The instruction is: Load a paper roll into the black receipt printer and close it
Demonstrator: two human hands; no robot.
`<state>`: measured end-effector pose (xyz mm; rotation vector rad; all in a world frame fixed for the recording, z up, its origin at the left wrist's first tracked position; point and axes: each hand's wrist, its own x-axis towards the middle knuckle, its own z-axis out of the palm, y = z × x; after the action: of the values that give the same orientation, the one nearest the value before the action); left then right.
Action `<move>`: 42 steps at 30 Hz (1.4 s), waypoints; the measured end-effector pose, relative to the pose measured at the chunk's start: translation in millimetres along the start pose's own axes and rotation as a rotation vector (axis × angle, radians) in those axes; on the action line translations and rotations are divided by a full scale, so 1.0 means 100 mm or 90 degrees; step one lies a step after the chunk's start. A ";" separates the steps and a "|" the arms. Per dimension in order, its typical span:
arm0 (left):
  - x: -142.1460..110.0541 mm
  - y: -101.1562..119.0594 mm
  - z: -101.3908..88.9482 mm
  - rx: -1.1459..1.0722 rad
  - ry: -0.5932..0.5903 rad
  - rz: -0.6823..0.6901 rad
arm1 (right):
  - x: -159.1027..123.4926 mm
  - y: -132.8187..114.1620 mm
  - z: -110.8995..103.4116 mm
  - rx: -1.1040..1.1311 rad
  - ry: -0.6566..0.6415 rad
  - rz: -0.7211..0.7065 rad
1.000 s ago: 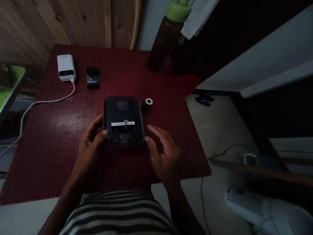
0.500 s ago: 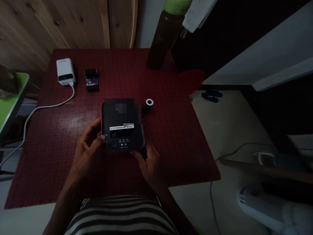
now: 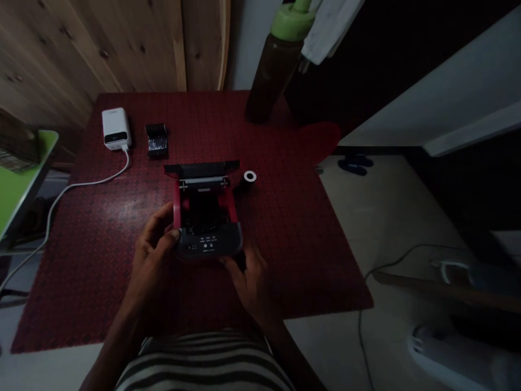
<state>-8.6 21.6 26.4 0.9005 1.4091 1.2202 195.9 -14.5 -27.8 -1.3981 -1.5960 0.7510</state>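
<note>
A small black-and-red label printer (image 3: 209, 241) is held over the near middle of the table, its lid (image 3: 202, 169) raised and its dark inner bay showing. My left hand (image 3: 152, 252) grips the left front corner, thumb on the top edge. Around the right front corner and underneath curls my right hand (image 3: 250, 277); some of its fingers are hidden. Just beyond the printer's right side lies a dark roll with a white ring-shaped end (image 3: 249, 176). Farther back at the left is a small black ribbon cartridge (image 3: 157, 142).
A white power bank (image 3: 116, 128) with a white cable (image 3: 93, 182) sits at the back left of the red table (image 3: 293, 244). A green-capped brown bottle (image 3: 272, 76) stands at the back. A red rounded object (image 3: 321, 141) juts past the right edge. Slippers (image 3: 354, 164) lie on the floor.
The printer's lid was down and has swung up, uncovering the red inside. Both hands keep their hold on the printer. The view has shifted slightly.
</note>
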 end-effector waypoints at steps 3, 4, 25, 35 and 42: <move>-0.01 -0.06 -0.01 -0.012 -0.004 0.013 | 0.01 -0.01 -0.09 -0.015 -0.001 -0.002; 0.00 -0.07 -0.01 -0.018 -0.007 0.016 | 0.04 -0.03 -0.15 -0.025 0.016 -0.005; 0.03 -0.26 -0.04 -0.049 -0.032 0.083 | 1.65 -1.03 0.06 -0.586 -0.558 -0.149; 0.02 -0.22 -0.04 -0.030 -0.030 0.092 | 1.11 -1.03 -0.58 -0.319 -0.121 -0.257; 0.03 -0.22 -0.04 -0.007 -0.011 0.099 | 0.62 -0.30 -1.11 0.045 0.044 0.086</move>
<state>-11.1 18.7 4.4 1.0265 1.3373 1.3315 280.7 29.6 61.5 -1.4759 -1.4200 0.8211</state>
